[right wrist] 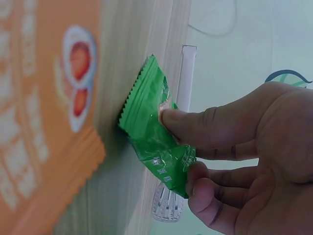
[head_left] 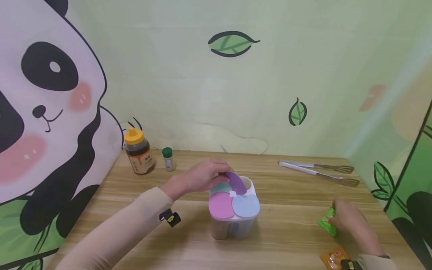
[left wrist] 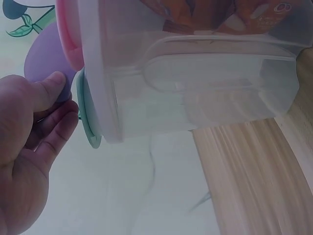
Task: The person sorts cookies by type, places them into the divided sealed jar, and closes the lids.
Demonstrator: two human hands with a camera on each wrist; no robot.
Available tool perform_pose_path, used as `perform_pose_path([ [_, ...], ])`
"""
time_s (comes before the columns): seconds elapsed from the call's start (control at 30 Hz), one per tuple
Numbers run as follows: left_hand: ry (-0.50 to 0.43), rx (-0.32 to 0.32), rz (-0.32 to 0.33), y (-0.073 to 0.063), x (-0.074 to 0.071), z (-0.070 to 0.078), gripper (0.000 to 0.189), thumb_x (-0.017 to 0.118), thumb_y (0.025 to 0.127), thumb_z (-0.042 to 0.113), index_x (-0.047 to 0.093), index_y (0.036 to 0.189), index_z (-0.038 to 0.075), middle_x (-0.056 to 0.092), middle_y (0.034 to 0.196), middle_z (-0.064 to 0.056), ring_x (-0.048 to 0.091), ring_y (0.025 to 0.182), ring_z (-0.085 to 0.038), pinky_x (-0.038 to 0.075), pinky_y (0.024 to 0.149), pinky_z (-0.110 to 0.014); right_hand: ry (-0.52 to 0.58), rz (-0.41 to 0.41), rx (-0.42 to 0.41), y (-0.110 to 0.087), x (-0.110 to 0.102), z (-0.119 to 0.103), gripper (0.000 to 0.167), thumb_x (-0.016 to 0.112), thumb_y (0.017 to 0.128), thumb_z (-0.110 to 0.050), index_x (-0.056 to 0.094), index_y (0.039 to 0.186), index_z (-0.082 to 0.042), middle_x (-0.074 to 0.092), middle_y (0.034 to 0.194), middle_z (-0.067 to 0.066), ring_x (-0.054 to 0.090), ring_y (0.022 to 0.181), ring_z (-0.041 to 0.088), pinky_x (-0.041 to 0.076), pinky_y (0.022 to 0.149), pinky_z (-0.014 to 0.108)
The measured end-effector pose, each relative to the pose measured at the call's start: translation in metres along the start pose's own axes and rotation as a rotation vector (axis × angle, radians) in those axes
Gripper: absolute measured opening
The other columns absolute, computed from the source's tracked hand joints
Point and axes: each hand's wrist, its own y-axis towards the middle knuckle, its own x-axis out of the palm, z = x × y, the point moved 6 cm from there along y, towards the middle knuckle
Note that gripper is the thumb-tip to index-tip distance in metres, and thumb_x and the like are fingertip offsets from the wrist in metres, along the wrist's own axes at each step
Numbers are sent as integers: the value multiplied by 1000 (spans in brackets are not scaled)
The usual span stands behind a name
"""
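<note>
My left hand [head_left: 206, 174] pinches a raised purple lid [head_left: 237, 183] between thumb and fingers, tilted up over a round opening of a clear storage box [head_left: 233, 228] with a white top. The pink lid [head_left: 221, 205], blue lid [head_left: 246, 205] and teal lid [head_left: 220, 187] lie flat. Through the box wall in the left wrist view, an orange packet [left wrist: 210, 14] shows inside. Off to the right, my right hand [head_left: 351, 219] grips a small green snack packet [right wrist: 154, 132] by thumb and fingers, close over the table. An orange packet [head_left: 334, 258] lies nearer me.
A honey jar [head_left: 140, 157] with a yellow cap and a small green-capped shaker bottle [head_left: 168, 160] stand at the back left. Two white-handled whisks [head_left: 320, 172] lie at the back right. Behind the wooden table [head_left: 162, 240] hangs a panda-print backdrop [head_left: 168, 75].
</note>
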Motion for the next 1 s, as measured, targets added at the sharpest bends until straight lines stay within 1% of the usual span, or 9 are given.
perform_pose_path([
  [0.1, 2, 6, 12, 0, 0, 1, 18, 66, 91, 5, 69, 109, 6, 71, 104, -3, 66, 96, -12, 52, 84, -12, 14, -3, 19, -1, -1, 1, 46, 72, 82, -12, 49, 113, 11, 57, 82, 13, 54, 73, 25, 48, 59, 36],
  [0.23, -1, 8, 23, 1, -2, 2, 17, 67, 90, 5, 70, 107, 7, 71, 103, -3, 66, 95, -11, 52, 83, -12, 24, 4, 48, -1, -4, 1, 56, 71, 83, -12, 41, 124, 12, 58, 86, 17, 55, 75, 27, 48, 59, 37],
  [0.33, -4, 8, 19, 1, -1, 2, 18, 67, 90, 5, 70, 108, 6, 71, 103, -3, 67, 94, -11, 52, 83, -12, 36, 21, 48, -2, -5, 1, 61, 72, 84, -15, 40, 127, 13, 59, 89, 21, 56, 75, 28, 48, 58, 36],
  [0.47, -5, 12, 21, 0, -1, 2, 18, 68, 90, 5, 70, 107, 6, 71, 103, -3, 67, 94, -11, 52, 82, -12, 40, 66, 17, -4, -6, 1, 61, 75, 83, -20, 46, 126, 13, 61, 94, 26, 58, 77, 30, 50, 59, 38],
  [0.57, -4, 15, 23, 0, -2, 2, 18, 68, 90, 5, 70, 107, 6, 71, 103, -3, 67, 94, -11, 52, 83, -12, 42, 80, 6, -5, -7, 0, 61, 76, 82, -21, 49, 125, 12, 62, 98, 28, 60, 79, 32, 52, 62, 41],
  [0.7, 3, 8, 14, -1, -1, 1, 18, 67, 90, 5, 69, 108, 5, 71, 104, -4, 67, 95, -12, 52, 84, -12, 61, 67, 14, -5, -7, 0, 63, 76, 81, -21, 49, 127, 12, 63, 98, 28, 60, 79, 30, 52, 62, 39],
  [0.8, 1, -2, 9, -1, 0, 1, 18, 67, 91, 5, 69, 108, 6, 71, 104, -4, 67, 96, -12, 52, 83, -12, 56, 64, 17, -4, -7, 0, 62, 76, 81, -21, 50, 127, 12, 63, 97, 27, 59, 79, 30, 51, 62, 39],
  [1.0, 1, 3, 18, -1, 0, 1, 17, 67, 91, 5, 69, 108, 6, 71, 104, -4, 67, 95, -12, 52, 83, -12, 25, 79, 10, -1, -7, 0, 61, 78, 80, -22, 52, 124, 13, 63, 97, 29, 60, 81, 32, 52, 64, 43],
])
